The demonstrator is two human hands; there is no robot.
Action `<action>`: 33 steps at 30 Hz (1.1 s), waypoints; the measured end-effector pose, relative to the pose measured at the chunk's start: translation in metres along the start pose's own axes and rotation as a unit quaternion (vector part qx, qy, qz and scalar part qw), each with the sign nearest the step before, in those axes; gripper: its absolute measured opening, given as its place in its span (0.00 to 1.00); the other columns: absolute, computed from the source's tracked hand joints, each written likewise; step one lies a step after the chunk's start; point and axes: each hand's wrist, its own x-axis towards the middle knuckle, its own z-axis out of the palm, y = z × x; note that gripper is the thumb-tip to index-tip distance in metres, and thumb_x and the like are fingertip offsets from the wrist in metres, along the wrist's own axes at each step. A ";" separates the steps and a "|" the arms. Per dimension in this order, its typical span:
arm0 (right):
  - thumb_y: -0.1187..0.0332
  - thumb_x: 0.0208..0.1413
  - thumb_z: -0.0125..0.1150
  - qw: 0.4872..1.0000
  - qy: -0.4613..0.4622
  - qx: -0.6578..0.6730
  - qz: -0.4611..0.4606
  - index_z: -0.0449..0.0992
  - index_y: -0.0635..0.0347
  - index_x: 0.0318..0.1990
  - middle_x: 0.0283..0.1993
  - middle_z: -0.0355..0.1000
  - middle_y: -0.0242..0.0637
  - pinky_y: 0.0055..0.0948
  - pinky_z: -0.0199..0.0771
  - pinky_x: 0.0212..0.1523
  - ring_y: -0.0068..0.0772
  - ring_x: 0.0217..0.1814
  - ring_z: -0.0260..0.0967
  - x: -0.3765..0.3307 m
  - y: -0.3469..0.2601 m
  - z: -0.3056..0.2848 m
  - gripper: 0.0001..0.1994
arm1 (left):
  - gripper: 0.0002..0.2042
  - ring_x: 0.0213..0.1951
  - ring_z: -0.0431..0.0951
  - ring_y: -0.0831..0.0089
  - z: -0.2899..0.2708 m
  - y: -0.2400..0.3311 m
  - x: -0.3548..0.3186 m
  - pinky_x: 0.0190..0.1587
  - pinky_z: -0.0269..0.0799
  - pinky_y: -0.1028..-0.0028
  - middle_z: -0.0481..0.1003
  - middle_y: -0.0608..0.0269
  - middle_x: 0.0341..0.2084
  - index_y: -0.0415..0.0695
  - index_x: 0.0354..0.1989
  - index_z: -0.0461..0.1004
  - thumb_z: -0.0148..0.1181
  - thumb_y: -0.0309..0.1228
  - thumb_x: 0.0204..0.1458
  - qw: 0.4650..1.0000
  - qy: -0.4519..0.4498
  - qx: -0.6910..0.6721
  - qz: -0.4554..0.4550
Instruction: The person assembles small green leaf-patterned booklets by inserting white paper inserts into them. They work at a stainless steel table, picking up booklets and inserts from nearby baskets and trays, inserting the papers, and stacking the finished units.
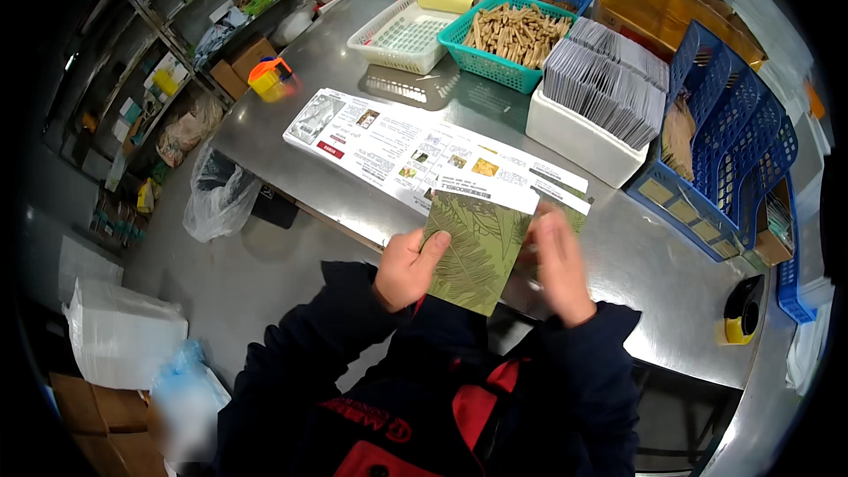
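Observation:
My left hand [408, 267] is closed on the left edge of a green folded leaflet [477, 252] with a dark fern-leaf pattern, its thumb lying on the front. A white printed strip [484, 194] runs along the leaflet's top. Just beside the right edge is my right hand [561, 265], slightly blurred, its fingers stretched upward; I see nothing held in it. Beyond both hands, long printed sheets [380, 141] lie stacked on the metal table [636, 291]. At the stack's right end another green patterned part [574, 212] shows, partly covered by my right hand.
Behind the sheets stand a white basket [415, 31], a teal basket of wooden clothespins [512, 40] and a white box of upright grey cards [592, 106]. Blue file racks [733, 137] line the right side. Tape dispensers sit at the left [269, 78] and right [742, 309].

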 end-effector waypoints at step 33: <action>0.63 0.80 0.52 0.963 0.135 -0.155 -0.175 0.75 0.65 0.46 0.29 0.74 0.50 0.43 0.71 0.34 0.51 0.28 0.73 -0.017 0.037 0.011 0.13 | 0.17 0.50 0.79 0.78 0.014 -0.001 0.005 0.54 0.76 0.71 0.84 0.59 0.49 0.31 0.62 0.78 0.53 0.32 0.78 0.986 -0.093 -0.125 -0.066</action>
